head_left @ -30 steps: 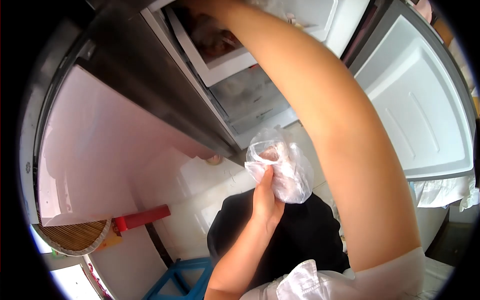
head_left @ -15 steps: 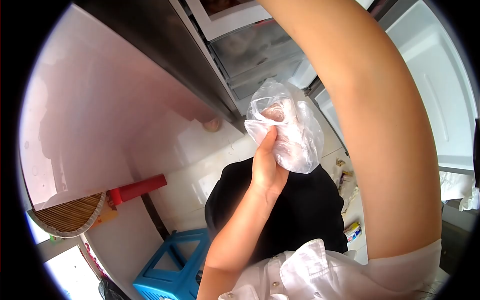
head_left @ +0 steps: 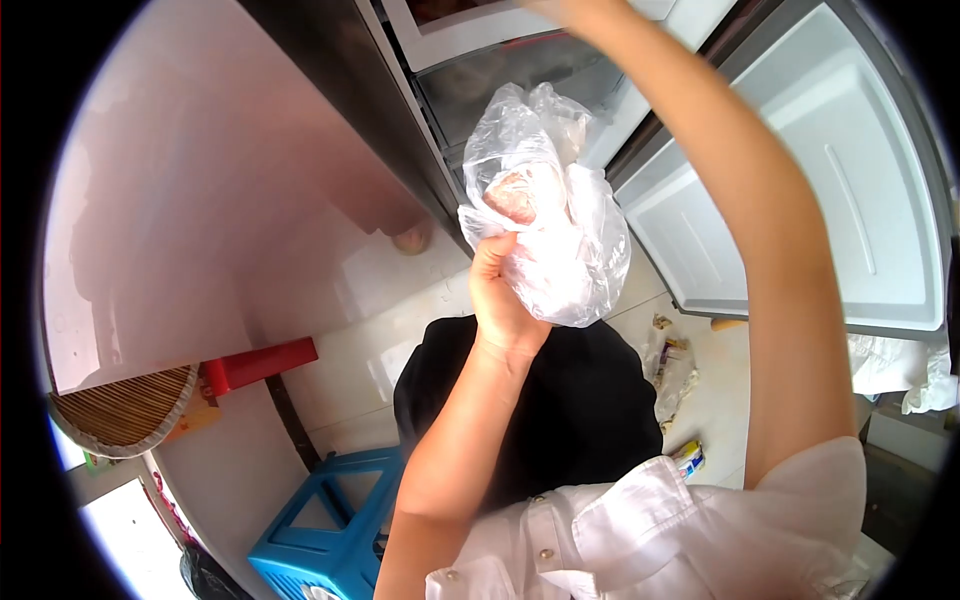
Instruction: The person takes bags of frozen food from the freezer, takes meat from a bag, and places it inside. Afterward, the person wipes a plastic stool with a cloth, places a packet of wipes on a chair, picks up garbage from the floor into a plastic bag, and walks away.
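My left hand (head_left: 508, 308) is closed around a clear plastic bag (head_left: 572, 262), its thumb pressed on the near side. Inside the bag is something pale pink, perhaps meat; the wrinkled film partly hides it. The bag is held up before the open freezer compartment, above my black-clothed lap. At the top edge of the view, my right hand (head_left: 578, 12) is blurred and partly cut off, next to the white-framed upper drawer (head_left: 480, 38). Its fingers do not show clearly. Below that sits a translucent freezer drawer (head_left: 450, 95).
The freezer door (head_left: 800, 200) stands open on the right. A glossy pinkish panel (head_left: 200, 200) fills the left. Lower left are a blue plastic stool (head_left: 325, 515), a red box (head_left: 262, 365) and a woven basket (head_left: 125, 410). Wrappers (head_left: 672, 375) lie on the tiled floor.
My left hand has raised the bag slightly and shifted it left. My right arm has swung away toward the upper drawer, bringing its hand partly into view. More of the open door shows.
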{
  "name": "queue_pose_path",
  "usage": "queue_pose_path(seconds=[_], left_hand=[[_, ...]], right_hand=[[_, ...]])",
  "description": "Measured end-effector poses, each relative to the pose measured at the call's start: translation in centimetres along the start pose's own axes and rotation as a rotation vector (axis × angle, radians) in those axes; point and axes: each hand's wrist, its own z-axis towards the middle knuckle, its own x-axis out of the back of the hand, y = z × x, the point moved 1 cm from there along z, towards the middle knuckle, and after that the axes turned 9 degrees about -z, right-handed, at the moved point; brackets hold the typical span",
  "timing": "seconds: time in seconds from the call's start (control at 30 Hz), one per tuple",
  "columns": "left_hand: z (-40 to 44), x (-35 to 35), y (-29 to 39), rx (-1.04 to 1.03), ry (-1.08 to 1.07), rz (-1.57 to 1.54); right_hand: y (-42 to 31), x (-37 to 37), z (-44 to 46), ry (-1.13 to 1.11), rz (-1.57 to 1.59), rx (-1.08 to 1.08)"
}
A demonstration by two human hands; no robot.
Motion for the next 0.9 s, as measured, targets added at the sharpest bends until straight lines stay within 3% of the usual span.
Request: queue_pose_path(seconds=[0.07, 0.1, 0.13, 0.23, 0.3, 0.5, 0.6, 0.77, 0.9], left_hand=[[0.2, -0.1, -0.9, -0.042, -0.004, -0.012], [0.2, -0.1, -0.9, -0.057, -0.009, -0.031], [0.1, -0.1, -1.0, -0.072, -0.012, -0.05], [0.1, -0.2, -1.2, -0.1, -0.009, -0.01], [0.3, -0.6, -0.9, -0.137, -0.033, 0.003], [0.3, -0.9, -0.4, -0.267, -0.122, 0.241], [0.3, -0.8, -0.1, -0.138, -0.269, 0.264], [0.3, -1.0, -0.6, -0.083, -0.206, 0.228], [0.1, -1.2, -0.9, -0.015, -0.178, 0.026]], right_hand=[[-1.2, 3.2, -6.0, 0.038, 0.154, -0.009], [-2.3, 4.3, -8.9, 0.012, 0.175, -0.125], [-2.1, 4.8, -11.3, 0.059, 0.1, -0.094], [-4.3, 5.9, -18.4, -0.318, 0.571, -0.617], [-6.2, 6.7, -19.5, -0.572, 0.698, -0.685], [-6.4, 6.8, -20.8, -0.316, 0.922, -0.915], [-6.4, 7.7, -21.1, -0.206, 0.864, -0.935], [-7.7, 8.2, -22.9, -0.113, 0.889, -0.945], [-8.1, 9.4, -23.4, 0.091, 1.399, -1.132]])
